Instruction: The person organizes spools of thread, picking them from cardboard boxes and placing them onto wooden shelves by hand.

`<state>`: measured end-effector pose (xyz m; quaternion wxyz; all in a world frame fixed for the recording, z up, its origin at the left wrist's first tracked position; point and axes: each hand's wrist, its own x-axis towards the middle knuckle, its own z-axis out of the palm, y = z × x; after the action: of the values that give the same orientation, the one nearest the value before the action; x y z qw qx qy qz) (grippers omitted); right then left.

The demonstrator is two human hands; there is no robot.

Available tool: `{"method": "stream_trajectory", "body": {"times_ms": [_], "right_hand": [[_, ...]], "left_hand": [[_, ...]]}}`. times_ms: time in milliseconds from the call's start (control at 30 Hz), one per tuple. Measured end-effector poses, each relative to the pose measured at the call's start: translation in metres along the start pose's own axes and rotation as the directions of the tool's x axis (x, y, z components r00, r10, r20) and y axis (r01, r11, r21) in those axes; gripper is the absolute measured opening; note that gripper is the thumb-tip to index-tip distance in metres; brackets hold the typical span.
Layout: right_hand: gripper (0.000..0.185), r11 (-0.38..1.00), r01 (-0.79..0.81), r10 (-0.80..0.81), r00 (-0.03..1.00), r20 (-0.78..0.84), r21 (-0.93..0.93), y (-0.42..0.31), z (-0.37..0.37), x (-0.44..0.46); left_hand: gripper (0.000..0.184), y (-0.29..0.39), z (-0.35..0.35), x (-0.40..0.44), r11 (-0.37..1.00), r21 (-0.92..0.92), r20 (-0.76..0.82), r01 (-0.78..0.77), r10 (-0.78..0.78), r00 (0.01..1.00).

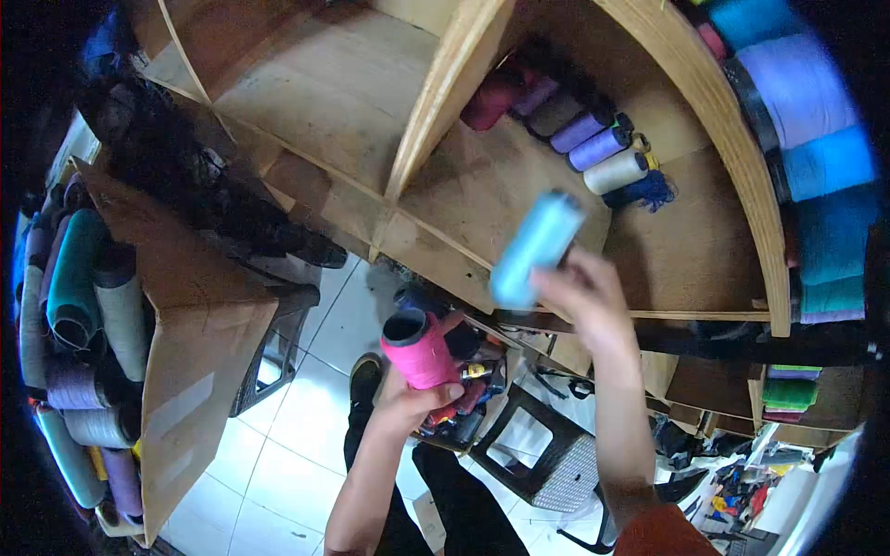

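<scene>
My left hand (pixel 408 406) is wrapped round a bright pink thread spool (pixel 425 354), whose dark hollow core faces up. Higher up and to the right, my right hand (pixel 591 289) grips a light blue thread spool (pixel 540 243), tilted and blurred by motion. The blue spool is in front of a wooden shelf compartment (pixel 501 181). Inside that compartment stands a row of spools, among them a dark red one (pixel 487 104), a purple one (pixel 598 148) and a cream one (pixel 615 173). Loose dark blue thread (pixel 649 192) hangs by the cream one.
At left is a cardboard box (pixel 199 361) with several spools in it. Larger blue and lilac spools (pixel 807 88) line the shelf at right. A black plastic stool (pixel 547 445) stands on the white tiled floor (pixel 306 398). A mixed pile of spools lies below my left hand, partly hidden.
</scene>
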<state>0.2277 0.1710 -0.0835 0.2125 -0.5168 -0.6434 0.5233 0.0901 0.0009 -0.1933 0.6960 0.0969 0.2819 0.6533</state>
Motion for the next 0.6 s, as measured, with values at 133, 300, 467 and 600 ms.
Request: {"method": "stream_trajectory", "body": {"times_ms": [133, 300, 467, 600], "right_hand": [[0.041, 0.951, 0.262, -0.308, 0.858, -0.411, -0.166, 0.020, -0.011, 0.111], [0.053, 0.818, 0.102, -0.411, 0.792, -0.452, -0.566, 0.040, -0.008, 0.203], [0.061, 0.811, 0.039, -0.373, 0.804, -0.463, -0.584, 0.039, 0.004, 0.215], [0.060, 0.770, -0.050, -0.319, 0.833, -0.452, -0.636, 0.030, 0.007, 0.207]], "left_hand": [[0.086, -0.004, 0.003, -0.004, 0.999, 0.041, -0.077, -0.028, 0.031, 0.997], [0.085, -0.020, -0.005, -0.016, 0.999, 0.027, -0.091, 0.045, -0.042, 0.995], [0.082, -0.023, -0.010, -0.020, 0.999, 0.041, -0.139, 0.009, -0.004, 0.990], [0.078, -0.011, -0.012, -0.019, 0.993, 0.096, -0.127, 0.065, -0.052, 0.990]]}}
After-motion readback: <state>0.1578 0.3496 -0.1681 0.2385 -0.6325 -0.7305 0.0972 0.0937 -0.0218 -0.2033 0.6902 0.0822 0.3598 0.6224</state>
